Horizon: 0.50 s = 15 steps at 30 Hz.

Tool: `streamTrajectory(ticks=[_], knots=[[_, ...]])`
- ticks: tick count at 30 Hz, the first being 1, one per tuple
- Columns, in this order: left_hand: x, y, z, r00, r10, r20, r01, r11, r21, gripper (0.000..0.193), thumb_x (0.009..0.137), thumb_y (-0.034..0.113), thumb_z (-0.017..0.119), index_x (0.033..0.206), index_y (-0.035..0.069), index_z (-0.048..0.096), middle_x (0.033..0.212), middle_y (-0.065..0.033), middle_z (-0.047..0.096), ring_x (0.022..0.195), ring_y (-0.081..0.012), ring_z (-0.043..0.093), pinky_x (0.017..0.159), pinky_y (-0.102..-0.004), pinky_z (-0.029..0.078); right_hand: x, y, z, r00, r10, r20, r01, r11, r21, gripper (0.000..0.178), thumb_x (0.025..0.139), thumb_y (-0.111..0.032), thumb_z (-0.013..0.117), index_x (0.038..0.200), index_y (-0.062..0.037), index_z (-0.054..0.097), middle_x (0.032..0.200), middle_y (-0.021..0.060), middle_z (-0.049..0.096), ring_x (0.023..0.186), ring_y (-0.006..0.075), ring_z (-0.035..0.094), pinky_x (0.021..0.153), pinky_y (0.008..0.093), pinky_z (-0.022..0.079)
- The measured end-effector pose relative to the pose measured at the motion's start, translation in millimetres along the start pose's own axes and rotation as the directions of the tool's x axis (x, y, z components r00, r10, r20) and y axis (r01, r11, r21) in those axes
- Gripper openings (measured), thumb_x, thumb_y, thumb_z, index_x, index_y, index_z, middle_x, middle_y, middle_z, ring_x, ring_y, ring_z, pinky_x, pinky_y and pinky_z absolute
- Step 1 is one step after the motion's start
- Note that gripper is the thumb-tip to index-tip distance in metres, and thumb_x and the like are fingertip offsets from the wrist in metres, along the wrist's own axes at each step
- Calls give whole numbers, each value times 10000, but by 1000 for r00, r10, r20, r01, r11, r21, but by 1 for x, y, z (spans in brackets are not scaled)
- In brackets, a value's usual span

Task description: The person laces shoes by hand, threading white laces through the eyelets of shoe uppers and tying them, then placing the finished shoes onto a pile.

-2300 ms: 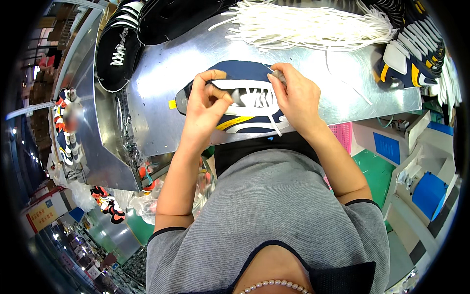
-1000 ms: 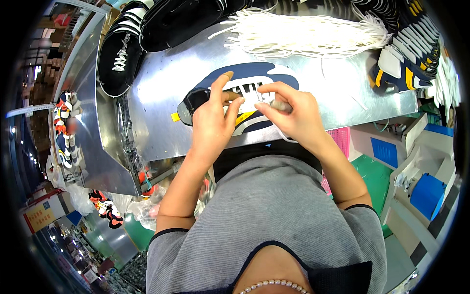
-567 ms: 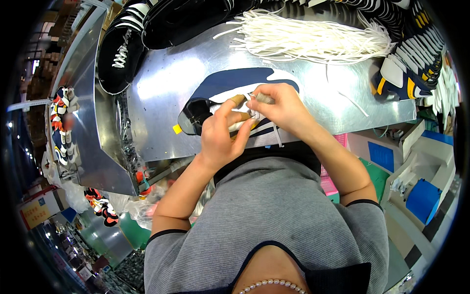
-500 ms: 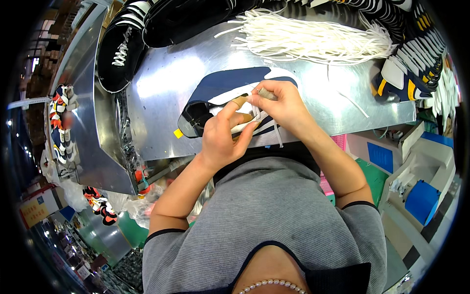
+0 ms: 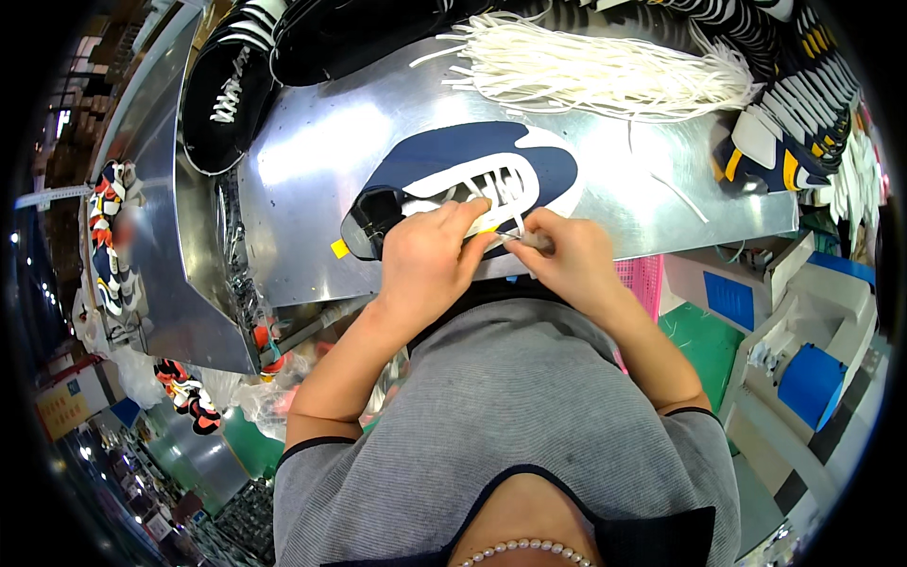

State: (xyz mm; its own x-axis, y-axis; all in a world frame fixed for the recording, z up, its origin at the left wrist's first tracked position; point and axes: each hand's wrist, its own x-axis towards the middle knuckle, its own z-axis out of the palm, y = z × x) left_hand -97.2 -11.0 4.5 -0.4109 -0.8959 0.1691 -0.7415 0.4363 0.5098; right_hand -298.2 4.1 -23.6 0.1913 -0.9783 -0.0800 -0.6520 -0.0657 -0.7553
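Observation:
A navy and white shoe upper (image 5: 444,146) lies on the metal table, its grey heel with a yellow tab to the left. A white shoelace (image 5: 510,192) crosses its throat in several strands. My left hand (image 5: 430,250) grips the near edge of the upper, with thumb and fingers closed on it. Just to its right, my right hand (image 5: 574,257) pinches at the same edge, where a lace strand runs down to its fingertips. Something pale and rounded shows at those fingers; I cannot tell whether it is a finger wrap or a small handle.
A bundle of white laces (image 5: 605,71) lies at the back of the metal table (image 5: 312,222). Black shoe uppers (image 5: 222,118) stand at the far left, and stacked navy, white and yellow uppers (image 5: 779,151) at the right. One loose lace (image 5: 680,197) lies near them.
My right hand has moved down from the throat to the upper's near edge, uncovering the lace strands. My left hand has shifted slightly and closed on the edge.

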Motion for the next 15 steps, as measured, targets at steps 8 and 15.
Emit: streamTrajectory(ticks=[8, 15], knots=[[19, -3, -4, 988, -105, -110, 108, 994, 17, 233, 827, 154, 750, 1040, 67, 709, 931, -124, 703, 822, -326, 679, 715, -369, 525, -27, -7, -24, 853, -521, 29, 521, 849, -90, 122, 796, -183, 704, 786, -113, 605, 636, 45, 599, 545, 235, 621, 489, 369, 455], [27, 14, -12, 982, -4, -190, 15, 998, 57, 173, 826, 85, 733, 984, 27, 697, 854, -119, 674, 738, -301, 636, 675, -363, 485, 1, 10, -16, 991, -78, -112, 119, 894, 431, 181, 875, -219, 727, 866, -38, 718, 683, 54, 655, 583, 124, 563, 541, 280, 436]])
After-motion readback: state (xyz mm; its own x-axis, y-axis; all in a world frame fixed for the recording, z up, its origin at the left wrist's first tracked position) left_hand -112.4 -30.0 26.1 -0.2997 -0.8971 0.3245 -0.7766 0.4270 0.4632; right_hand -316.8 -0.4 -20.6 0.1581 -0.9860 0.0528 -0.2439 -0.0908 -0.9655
